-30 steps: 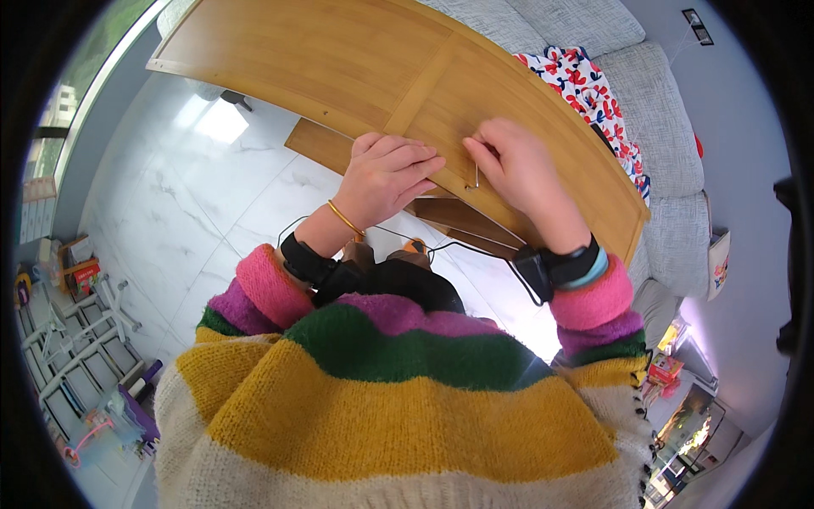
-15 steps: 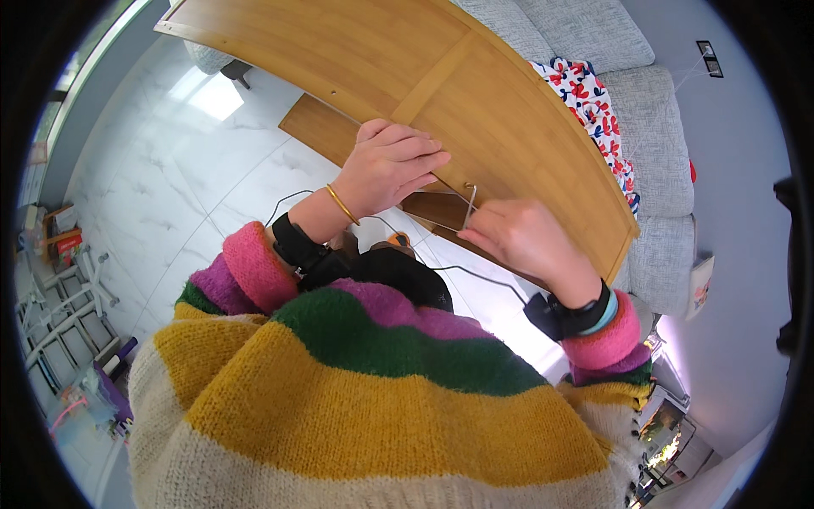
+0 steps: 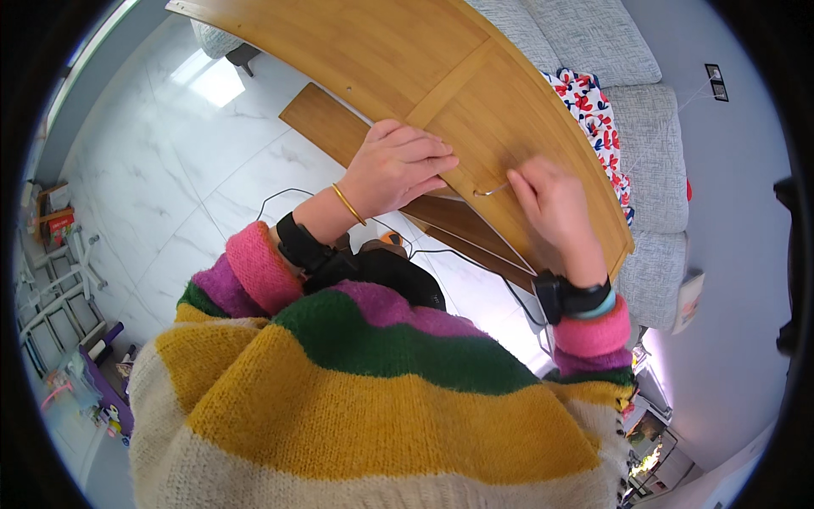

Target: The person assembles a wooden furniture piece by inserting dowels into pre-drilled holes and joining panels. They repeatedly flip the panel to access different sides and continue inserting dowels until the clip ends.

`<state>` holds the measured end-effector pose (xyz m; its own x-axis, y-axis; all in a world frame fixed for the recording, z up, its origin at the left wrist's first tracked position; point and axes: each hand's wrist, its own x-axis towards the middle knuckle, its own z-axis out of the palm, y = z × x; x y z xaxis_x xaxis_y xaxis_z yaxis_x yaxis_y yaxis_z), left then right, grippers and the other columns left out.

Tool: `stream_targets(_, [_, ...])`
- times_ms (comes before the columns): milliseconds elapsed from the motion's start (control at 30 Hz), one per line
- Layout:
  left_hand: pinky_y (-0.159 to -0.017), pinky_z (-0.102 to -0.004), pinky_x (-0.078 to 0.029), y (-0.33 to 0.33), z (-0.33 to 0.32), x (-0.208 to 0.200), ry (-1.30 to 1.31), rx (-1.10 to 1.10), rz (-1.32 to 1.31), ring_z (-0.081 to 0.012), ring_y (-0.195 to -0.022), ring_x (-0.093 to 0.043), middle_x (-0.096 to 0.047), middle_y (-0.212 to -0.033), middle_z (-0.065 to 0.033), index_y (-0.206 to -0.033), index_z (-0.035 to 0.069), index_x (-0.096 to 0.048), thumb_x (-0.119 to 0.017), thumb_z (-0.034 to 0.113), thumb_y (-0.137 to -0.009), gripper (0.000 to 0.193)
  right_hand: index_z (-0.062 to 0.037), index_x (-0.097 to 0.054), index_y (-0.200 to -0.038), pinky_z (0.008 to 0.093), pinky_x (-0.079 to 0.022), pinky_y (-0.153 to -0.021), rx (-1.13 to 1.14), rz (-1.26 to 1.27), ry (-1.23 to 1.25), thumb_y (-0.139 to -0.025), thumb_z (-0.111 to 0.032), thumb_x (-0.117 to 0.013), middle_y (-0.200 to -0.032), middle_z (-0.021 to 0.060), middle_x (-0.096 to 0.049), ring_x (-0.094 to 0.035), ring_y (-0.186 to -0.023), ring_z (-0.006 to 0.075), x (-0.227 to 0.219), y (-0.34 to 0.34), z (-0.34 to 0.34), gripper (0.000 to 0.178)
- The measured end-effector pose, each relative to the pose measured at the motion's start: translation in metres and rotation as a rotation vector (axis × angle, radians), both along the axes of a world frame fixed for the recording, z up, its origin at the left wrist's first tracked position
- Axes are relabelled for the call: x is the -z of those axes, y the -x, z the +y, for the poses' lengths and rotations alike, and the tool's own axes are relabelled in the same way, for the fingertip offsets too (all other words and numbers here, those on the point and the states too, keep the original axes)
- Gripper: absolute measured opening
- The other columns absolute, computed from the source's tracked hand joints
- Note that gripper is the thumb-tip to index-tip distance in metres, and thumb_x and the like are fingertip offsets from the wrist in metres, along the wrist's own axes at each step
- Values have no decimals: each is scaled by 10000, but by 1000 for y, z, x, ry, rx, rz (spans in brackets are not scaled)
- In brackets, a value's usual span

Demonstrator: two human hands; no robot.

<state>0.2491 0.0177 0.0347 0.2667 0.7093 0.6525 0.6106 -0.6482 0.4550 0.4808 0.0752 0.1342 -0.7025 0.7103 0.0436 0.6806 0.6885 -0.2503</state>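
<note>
A large wooden furniture panel slants across in front of me, with a lower board beneath its near edge. My left hand is closed over that near edge, its fingers together on the top face; the underside of the grip is hidden. In my right hand, pinched between thumb and fingers, is a thin bent hex key. Its short end meets the panel near the edge, to the right of my left hand, and its long arm points to the right. The fastener under it is too small to make out.
A grey sofa with a red, white and blue patterned cloth stands beyond the panel. White marble-look tiles cover the floor. Black cables run by my wrists. At far left are a folded metal rack and assorted items.
My right hand has swung up and away from me over the panel, turning the hex key's long arm from pointing toward me to pointing right. My left hand keeps its hold on the edge.
</note>
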Motion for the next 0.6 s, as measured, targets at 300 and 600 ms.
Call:
stream_targets(300, [-860, -337, -347, -2, -3, 1, -38, 5, 21, -136, -979, -550, -619, -1010, 49, -999, 143, -665, -711, 192, -698, 308, -77, -581, -788, 366, -467, -532, -263, 19, 159, -777, -175, -656, -720, 85, -544, -578, -630, 278, -7, 0, -56, 124])
stream_targets(600, [-868, -345, -354, 0, -2, 3, 3, -14, -42, -153, -976, -552, -624, -1001, 34, -974, 119, -644, -705, 187, -721, 269, -93, -552, -869, 365, -468, -568, -162, 272, 111, -778, -179, -657, -795, 70, -554, -579, -694, 281, 8, 59, -2, 164])
